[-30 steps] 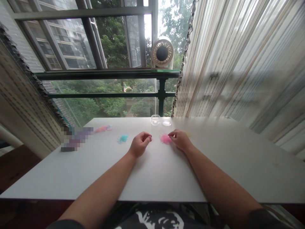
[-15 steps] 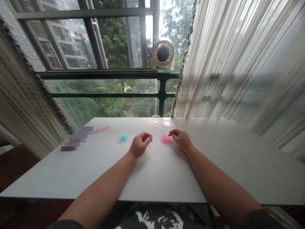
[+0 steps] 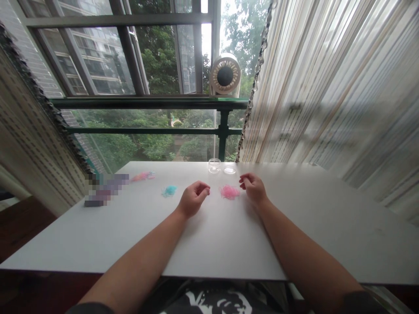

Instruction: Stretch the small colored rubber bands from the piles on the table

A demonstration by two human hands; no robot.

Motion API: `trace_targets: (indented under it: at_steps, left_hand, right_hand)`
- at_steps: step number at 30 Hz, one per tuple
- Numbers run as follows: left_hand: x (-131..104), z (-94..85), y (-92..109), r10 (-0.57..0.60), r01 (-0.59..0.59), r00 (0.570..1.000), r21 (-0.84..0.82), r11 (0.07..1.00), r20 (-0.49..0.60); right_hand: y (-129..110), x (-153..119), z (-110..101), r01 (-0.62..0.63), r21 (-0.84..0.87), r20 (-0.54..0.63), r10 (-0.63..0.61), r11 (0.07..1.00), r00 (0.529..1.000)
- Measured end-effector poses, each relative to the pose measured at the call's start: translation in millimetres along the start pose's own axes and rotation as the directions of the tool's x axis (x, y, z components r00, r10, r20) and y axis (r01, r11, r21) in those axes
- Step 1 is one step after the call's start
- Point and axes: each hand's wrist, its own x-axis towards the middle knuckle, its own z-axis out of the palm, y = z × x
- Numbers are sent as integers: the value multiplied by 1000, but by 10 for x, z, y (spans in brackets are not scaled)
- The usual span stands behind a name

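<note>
My left hand [image 3: 194, 199] rests over the table between a teal pile [image 3: 169, 190] and a pink pile [image 3: 229, 192] of thin loops that look like small rubber bands. Its fingers are curled with thumb and fingertips together; anything in the pinch is too small to make out. Just right of the pink pile, apart from it, is my right hand [image 3: 254, 188]. Its fingers are also curled in towards the thumb, and what they hold, if anything, does not show. Behind the hands stand a clear round container [image 3: 214, 166] and a clear lid-like disc [image 3: 229, 170].
Farther left on the white table [image 3: 222, 244] lies a mixed pink and orange bunch [image 3: 143, 176]. A blurred-out purple item [image 3: 108, 190] sits at the left edge. Past the table are a railing [image 3: 147, 130], a fan [image 3: 225, 75] and curtains [image 3: 327, 87].
My right hand has moved off the pink pile, to the right and slightly up, uncovering the pile's right side. My left hand has stayed nearly in place.
</note>
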Motion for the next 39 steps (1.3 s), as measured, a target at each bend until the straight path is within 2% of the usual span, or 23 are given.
trace_targets:
  at_steps: [3,6,9,11,13,14,15,16,19,21,23,29,39]
  left_hand:
    - [-25,14,23,18,-18,1000,21,1000,-2]
    - [-30,-17,54,50,-50,999,130,990,4]
    - [37,-166,52,84,-92,996,314,945,37]
    - [114,-364,4,77,-70,997,437,897,3]
    - [190,-636,-98,10,54,993,546,836,-114]
    - [221,-791,-169,-52,161,979,593,789,-195]
    - [242,-950,-251,-116,288,946,626,725,-301]
    - [254,-1106,-338,-143,363,917,629,687,-373]
    - [250,-1489,-586,-194,519,834,614,595,-517]
    - [246,-1630,-708,-204,571,801,615,544,-563]
    - [261,-1681,-790,-204,594,788,627,505,-581]
    - [344,-1670,-899,-206,633,764,645,429,-612]
    - [332,-1708,-909,-161,624,767,662,416,-621]
  right_hand:
    - [-44,-79,44,9,-13,93,-8,1000,996]
    - [-117,-192,113,58,-28,221,-50,998,974]
    - [-218,-323,194,149,-73,410,-107,986,906]
    - [-285,-415,249,226,-94,509,-148,970,848]
    - [-336,-496,300,279,-103,568,-174,955,805]
    - [-353,-528,322,292,-109,599,-171,950,782]
    - [-364,-553,339,300,-118,629,-162,947,760]
    - [-371,-571,353,307,-131,658,-149,943,738]
    - [-376,-587,370,340,-170,703,-128,925,700]
    - [-381,-583,370,356,-190,712,-121,915,692]
    - [-390,-580,367,359,-206,720,-108,910,686]
    - [-409,-587,365,356,-217,725,-94,909,682]
    - [-429,-600,373,340,-214,719,-88,916,690]
